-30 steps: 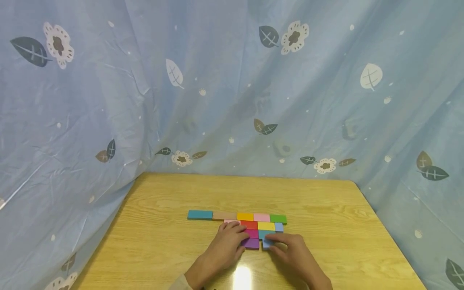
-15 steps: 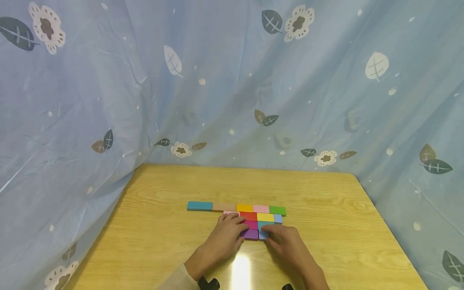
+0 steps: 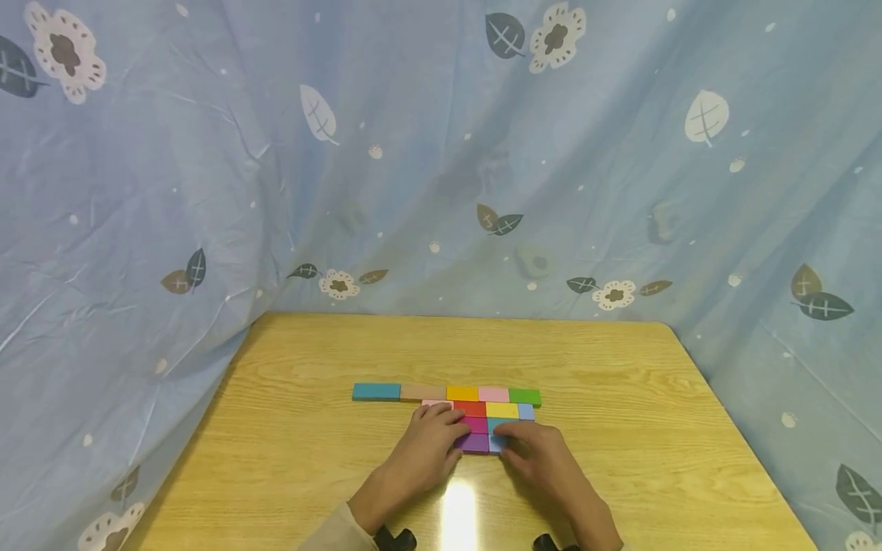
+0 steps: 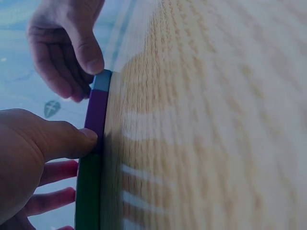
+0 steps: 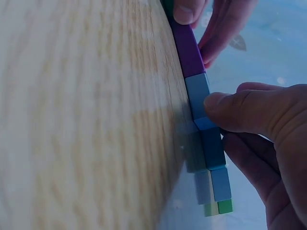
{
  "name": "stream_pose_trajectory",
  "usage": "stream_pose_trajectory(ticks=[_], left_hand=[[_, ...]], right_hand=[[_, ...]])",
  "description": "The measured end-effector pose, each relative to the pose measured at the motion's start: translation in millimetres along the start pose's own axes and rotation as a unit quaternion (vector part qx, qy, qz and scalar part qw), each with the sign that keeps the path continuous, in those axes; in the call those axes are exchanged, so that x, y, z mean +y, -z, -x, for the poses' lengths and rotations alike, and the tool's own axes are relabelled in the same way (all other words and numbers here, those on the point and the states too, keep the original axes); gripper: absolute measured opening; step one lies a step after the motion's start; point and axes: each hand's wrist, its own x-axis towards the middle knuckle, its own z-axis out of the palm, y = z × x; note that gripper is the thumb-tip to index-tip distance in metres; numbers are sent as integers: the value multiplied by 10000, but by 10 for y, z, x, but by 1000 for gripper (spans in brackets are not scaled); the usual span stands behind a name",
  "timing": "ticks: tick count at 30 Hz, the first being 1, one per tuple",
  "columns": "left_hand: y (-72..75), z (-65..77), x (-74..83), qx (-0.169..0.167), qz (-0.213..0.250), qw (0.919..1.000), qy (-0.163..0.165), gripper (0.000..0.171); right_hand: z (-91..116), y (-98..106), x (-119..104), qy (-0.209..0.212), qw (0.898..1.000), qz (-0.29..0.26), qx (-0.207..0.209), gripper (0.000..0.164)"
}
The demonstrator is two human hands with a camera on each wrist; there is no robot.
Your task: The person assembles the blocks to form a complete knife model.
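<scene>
Colored flat blocks lie side by side in rows on the table. My right hand [image 3: 547, 455] pinches a light blue block [image 3: 495, 444] between thumb and fingers, its end flush against the purple block [image 3: 472, 444] in the front row. My left hand [image 3: 426, 450] rests over the left part of the rows, fingers extended toward the magenta block [image 3: 475, 425]. In the left wrist view, the left thumb presses near the seam of the purple block and a green block [image 4: 88, 191]. Behind the light blue block sits a teal block [image 3: 503, 422], partly covered by the right fingertips.
Red [image 3: 470, 409], yellow [image 3: 501, 410] and small blue [image 3: 526, 412] blocks form a row behind. The back row, with a blue block [image 3: 376, 392] at its left and a green block [image 3: 525, 397] at its right, reaches farther left. A patterned curtain [image 3: 413, 176] borders the wooden table [image 3: 606, 367].
My right hand has moved the light blue block left, closing the gap to the purple block. The left hand has stayed over the blocks. The head view has tilted slightly downward.
</scene>
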Motion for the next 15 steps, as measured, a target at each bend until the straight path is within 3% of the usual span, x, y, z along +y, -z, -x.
stream_pose_trajectory(ticks=[15], left_hand=[[-7,3,7,156,-22,9998,-77,31]], right_hand=[[6,4,14,52,10000,-61,-43,35]])
